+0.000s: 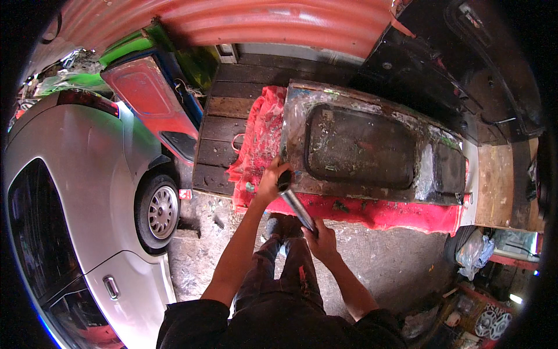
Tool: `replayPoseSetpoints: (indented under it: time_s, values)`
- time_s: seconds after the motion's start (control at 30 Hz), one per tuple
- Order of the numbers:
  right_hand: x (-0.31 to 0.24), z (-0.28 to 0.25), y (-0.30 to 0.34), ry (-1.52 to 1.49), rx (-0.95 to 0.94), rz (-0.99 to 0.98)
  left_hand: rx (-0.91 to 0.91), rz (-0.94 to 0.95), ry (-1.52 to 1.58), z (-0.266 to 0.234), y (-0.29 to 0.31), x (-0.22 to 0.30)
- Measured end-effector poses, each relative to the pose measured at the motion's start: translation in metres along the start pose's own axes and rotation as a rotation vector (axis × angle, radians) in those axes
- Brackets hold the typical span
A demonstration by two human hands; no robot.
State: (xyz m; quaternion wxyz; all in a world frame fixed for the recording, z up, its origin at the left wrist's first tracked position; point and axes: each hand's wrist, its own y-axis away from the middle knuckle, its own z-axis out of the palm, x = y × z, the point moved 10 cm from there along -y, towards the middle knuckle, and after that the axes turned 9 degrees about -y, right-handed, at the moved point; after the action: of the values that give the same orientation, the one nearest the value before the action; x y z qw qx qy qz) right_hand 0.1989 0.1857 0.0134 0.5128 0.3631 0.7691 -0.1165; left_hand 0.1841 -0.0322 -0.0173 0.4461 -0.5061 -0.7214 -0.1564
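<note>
A hammer with a shiny metal shaft and a dark round head slants across the space before me. Its black grip end is wrapped by my right hand. My left hand is at the near left corner of a worn vehicle door panel, right beside the hammer head. Its fingers are curled, and whether they pinch the panel's edge or the hammer head I cannot tell. The panel lies flat, with flaking paint and a dark recessed section, on a dirty red cloth.
Dark wooden planks form the bench under the cloth. A silver car stands close on the left, with a red panel leaning behind it. Large black body panels rise at the back right. Clutter lies at the lower right.
</note>
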Motion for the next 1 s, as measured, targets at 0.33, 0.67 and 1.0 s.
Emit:
replayPoseSetpoints:
  time_s: [0.33,0.67,1.0]
  values:
    - [-0.006,0.003,-0.007,0.081,-0.055,-0.073,0.009,0.02,-0.064,-0.007,0.002,0.01]
    - [0.0,0.011,0.005,0.017,-0.072,-0.045,-0.051,0.019,-0.072,-0.006,0.001,0.003]
    - [-0.044,-0.003,-0.009,0.215,-0.022,-0.437,-0.021,0.048,-0.022,-0.01,-0.004,0.009]
